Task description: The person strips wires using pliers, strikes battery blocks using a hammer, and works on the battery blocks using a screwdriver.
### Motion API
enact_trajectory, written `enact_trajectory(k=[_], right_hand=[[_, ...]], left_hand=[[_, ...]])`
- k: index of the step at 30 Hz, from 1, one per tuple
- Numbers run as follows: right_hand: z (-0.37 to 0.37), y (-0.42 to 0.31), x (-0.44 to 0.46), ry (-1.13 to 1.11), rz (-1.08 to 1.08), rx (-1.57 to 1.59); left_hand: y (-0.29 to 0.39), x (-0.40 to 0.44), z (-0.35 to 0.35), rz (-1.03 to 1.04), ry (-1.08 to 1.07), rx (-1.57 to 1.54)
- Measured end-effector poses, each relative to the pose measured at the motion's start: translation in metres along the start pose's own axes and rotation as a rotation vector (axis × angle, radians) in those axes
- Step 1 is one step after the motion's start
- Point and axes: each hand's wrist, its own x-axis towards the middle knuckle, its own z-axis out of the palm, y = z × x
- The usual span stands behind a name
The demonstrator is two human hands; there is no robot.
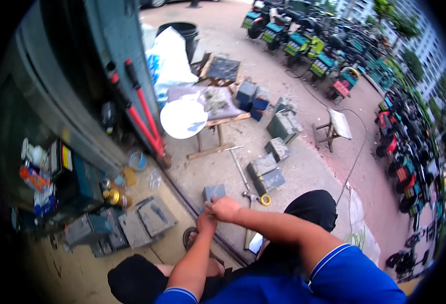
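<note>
The left hand point(206, 222) and right hand point(224, 209) come together, fingers curled, at the near side of a grey block point(214, 192) on the ground; whether they grip anything, I cannot tell; yellow tape point(265, 200) lies rightward.

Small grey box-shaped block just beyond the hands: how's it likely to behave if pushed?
The small grey box-shaped block is probably stiff: its visible edges look straight. It should slide or tip rather than roll, as its visible face is flat with square corners. Weight can't be judged from its outside.
</note>
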Motion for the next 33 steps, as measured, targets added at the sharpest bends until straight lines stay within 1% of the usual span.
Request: enact_trajectory(k=[2,4,6,8,9,10,12,14,15,16,17,19,20,22,23,24,26,27,29,30,32,33], right_hand=[[0.004,-0.006,-0.004,0.016,0.143,0.067],[0.034,-0.003,-0.004,0.036,0.21,0.062],[0.014,-0.024,-0.01,-0.036,0.33,0.016],[0.042,-0.018,-0.021,0.399,0.085,0.006],[0.053,-0.018,-0.019,0.61,-0.059,-0.057],[0.056,-0.012,-0.018,0.809,-0.212,-0.13],[0.032,-0.029,-0.029,0.32,0.078,0.055],[0.026,-0.036,-0.021,-0.003,0.382,0.07],[0.032,-0.026,-0.023,0.013,0.411,0.053],[0.042,-0.014,-0.026,0.124,0.187,-0.027],[0.045,-0.004,-0.029,0.228,-0.045,-0.106],[0.034,-0.009,-0.039,0.285,-0.016,-0.077],[0.029,-0.015,-0.038,0.298,0.015,-0.029],[0.032,-0.012,-0.034,0.286,0.062,0.021],[0.032,-0.011,-0.034,0.281,0.07,0.034],[0.032,-0.01,-0.033,0.284,0.07,0.043],[0.033,-0.008,-0.032,0.298,0.07,0.058],[0.033,-0.006,-0.031,0.307,0.066,0.064],[0.033,-0.005,-0.032,0.318,0.068,0.077],[0.032,-0.004,-0.032,0.318,0.07,0.082],[0.031,-0.003,-0.031,0.32,0.077,0.094],[0.03,-0.001,-0.031,0.327,0.078,0.101]], left_hand=[[-0.019,0.006,0.016,0.099,-0.074,0.236],[-0.005,0.005,0.002,0.12,-0.096,0.194],[0.033,-0.011,-0.03,0.191,0.016,0.052],[0.001,-0.002,-0.002,0.211,0.011,-0.045],[-0.027,0.007,0.023,0.219,-0.015,-0.15],[-0.059,0.021,0.054,0.22,-0.045,-0.321],[-0.087,0.038,0.082,0.224,-0.082,-0.609],[-0.08,0.04,0.075,0.283,-0.084,-0.731],[-0.074,0.035,0.058,0.213,-0.176,-0.66],[-0.069,0.036,0.049,0.14,-0.262,-0.582],[-0.063,0.043,0.05,0.161,-0.273,-0.584],[-0.079,0.051,0.054,0.181,-0.242,-0.286],[-0.079,0.055,0.054,0.191,-0.245,-0.29],[-0.08,0.063,0.054,0.725,0.067,0.155],[-0.064,0.06,0.046,0.976,0.233,0.389],[-0.05,0.056,0.038,0.975,0.239,0.392],[-0.072,0.058,0.038,0.283,-0.288,0.222],[-0.073,0.056,0.034,0.286,-0.29,0.229],[-0.065,0.054,0.027,0.405,-0.216,0.386],[-0.068,0.054,0.028,0.406,-0.216,0.394],[-0.074,0.056,0.03,0.299,-0.243,0.351],[-0.073,0.058,0.028,0.307,-0.251,0.362]])
